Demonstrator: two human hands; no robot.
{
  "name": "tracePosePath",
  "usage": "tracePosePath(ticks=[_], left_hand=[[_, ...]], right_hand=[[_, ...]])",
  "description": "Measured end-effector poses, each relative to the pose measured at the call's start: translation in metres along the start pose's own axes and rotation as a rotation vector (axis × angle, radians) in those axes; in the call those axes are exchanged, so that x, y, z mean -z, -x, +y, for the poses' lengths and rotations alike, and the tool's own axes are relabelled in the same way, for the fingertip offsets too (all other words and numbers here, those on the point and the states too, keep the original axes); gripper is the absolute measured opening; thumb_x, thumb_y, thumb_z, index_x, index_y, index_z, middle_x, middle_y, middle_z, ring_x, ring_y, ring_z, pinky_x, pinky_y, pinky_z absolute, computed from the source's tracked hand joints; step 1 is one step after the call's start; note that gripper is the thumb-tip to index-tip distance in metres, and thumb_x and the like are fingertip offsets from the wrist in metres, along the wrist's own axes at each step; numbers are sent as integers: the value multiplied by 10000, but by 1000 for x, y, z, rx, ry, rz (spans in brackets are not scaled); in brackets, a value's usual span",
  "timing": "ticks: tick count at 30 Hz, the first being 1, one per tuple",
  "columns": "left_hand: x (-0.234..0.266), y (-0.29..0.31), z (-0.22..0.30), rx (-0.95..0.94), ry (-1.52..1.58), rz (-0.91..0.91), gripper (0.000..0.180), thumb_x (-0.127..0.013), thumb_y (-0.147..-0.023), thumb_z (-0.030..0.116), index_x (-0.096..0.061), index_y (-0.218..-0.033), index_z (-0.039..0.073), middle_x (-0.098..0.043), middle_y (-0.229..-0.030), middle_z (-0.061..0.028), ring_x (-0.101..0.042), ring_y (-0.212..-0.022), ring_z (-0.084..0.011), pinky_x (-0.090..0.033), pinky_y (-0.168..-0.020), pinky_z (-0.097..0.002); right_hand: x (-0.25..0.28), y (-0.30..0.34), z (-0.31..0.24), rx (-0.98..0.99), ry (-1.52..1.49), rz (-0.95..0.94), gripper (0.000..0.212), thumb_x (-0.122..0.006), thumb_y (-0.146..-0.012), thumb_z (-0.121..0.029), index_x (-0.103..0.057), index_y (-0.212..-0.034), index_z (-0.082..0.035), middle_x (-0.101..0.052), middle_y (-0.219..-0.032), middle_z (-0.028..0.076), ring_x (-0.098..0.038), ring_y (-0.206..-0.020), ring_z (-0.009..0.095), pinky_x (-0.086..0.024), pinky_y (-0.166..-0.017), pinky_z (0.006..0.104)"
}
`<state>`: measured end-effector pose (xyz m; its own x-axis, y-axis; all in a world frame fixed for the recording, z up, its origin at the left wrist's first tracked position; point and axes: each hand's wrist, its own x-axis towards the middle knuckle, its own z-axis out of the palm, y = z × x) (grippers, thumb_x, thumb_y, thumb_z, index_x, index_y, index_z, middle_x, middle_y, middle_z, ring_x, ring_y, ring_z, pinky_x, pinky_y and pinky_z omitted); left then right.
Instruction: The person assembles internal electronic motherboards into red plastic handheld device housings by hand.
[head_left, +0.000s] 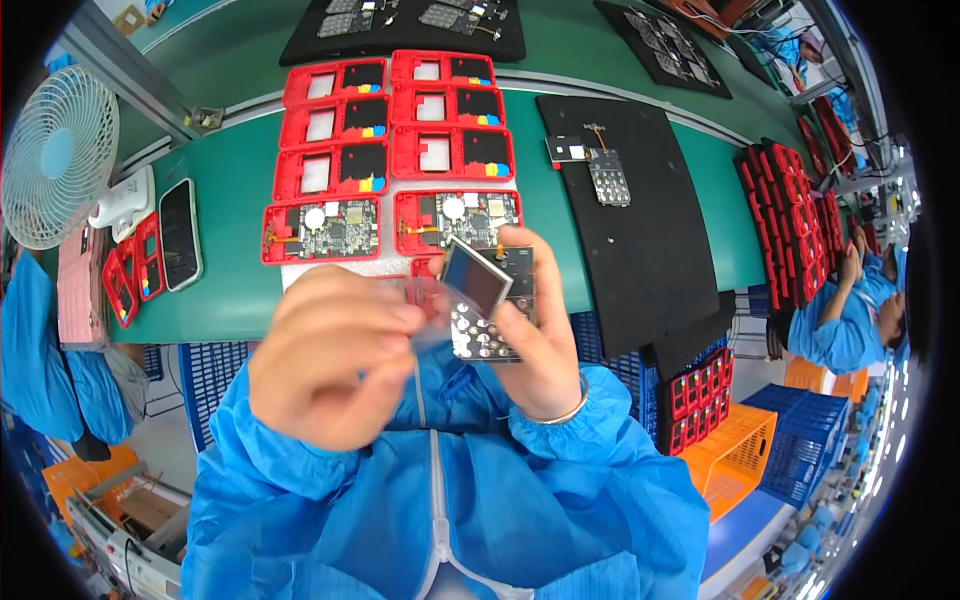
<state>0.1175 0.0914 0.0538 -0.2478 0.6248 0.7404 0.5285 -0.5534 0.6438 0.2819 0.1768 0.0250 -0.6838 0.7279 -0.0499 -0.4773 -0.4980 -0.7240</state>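
My right hand [545, 345] grips a small black circuit board [520, 290] with round silver key contacts, fingers behind it and thumb in front. A small display screen [473, 278] stands tilted off the board, its face toward the left. Beside it, my left hand [335, 350] is closed in a pinch, slightly smeared by motion. From its fingertips a thin clear film [430, 308] stretches to the screen's lower left edge. Just beyond my hands, a red housing [408, 222] and another red housing [270, 230] each hold a circuit board with a white round part.
Several red housings [400, 137] lie in two columns on the green bench. At right, a black mat [640, 255] bears a keypad board [610, 178] with a screen. A phone [180, 235] and a fan [60, 155] are at left. Stacked red housings [785, 225] and a person [850, 320] are at far right.
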Motion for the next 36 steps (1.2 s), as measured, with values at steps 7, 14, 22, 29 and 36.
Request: tracePosePath(ticks=[7, 14, 22, 29, 36], left_hand=[[-40, -8, 20, -308, -229, -350, 349, -644, -672, 133, -715, -1002, 46, -716, -1065, -90, -675, -1027, -229, -491, -782, -321], [-23, -19, 18, -53, -122, -465, 359, -849, -699, 215, -724, -988, 43, -710, -1074, -91, -647, -1050, -261, -471, -816, -427], [29, -27, 6, 38, 10, -284, 250, -749, -753, 10, -710, -997, 44, -684, -1087, -168, -657, -1009, -329, -530, -854, -432], [69, -34, -30, 287, -305, -274, 338, -750, -783, 27, -670, -1111, 37, -667, -1151, -143, -631, -1076, -337, -509, -908, -403], [29, -52, -105, 144, -459, -454, 308, -726, -800, 70, -678, -1099, 14, -660, -1184, -178, -600, -1131, -376, -485, -985, -438]], right_hand=[[-21, -22, -13, 113, 720, -140, 465, -643, -925, 21, -489, -1351, -85, -603, -1166, 86, -590, -1033, 151, -492, -876, 289], [-18, -40, -17, 236, 970, -231, 536, -600, -906, -95, -458, -1423, -85, -543, -1320, 178, -562, -1205, 344, -465, -1014, 409], [-25, -46, -6, 51, 490, -149, 340, -619, -952, 22, -473, -1247, -65, -571, -1150, 44, -560, -1095, 110, -464, -938, 284], [-8, -83, -43, 361, 1126, -26, 586, -742, -867, -40, -374, -1323, -54, -702, -1121, 175, -686, -950, 208, -539, -859, 341], [28, -137, -50, 442, 1542, -230, 334, -778, -773, -74, -615, -1064, -77, -667, -909, 134, -671, -874, 301, -530, -770, 383]])
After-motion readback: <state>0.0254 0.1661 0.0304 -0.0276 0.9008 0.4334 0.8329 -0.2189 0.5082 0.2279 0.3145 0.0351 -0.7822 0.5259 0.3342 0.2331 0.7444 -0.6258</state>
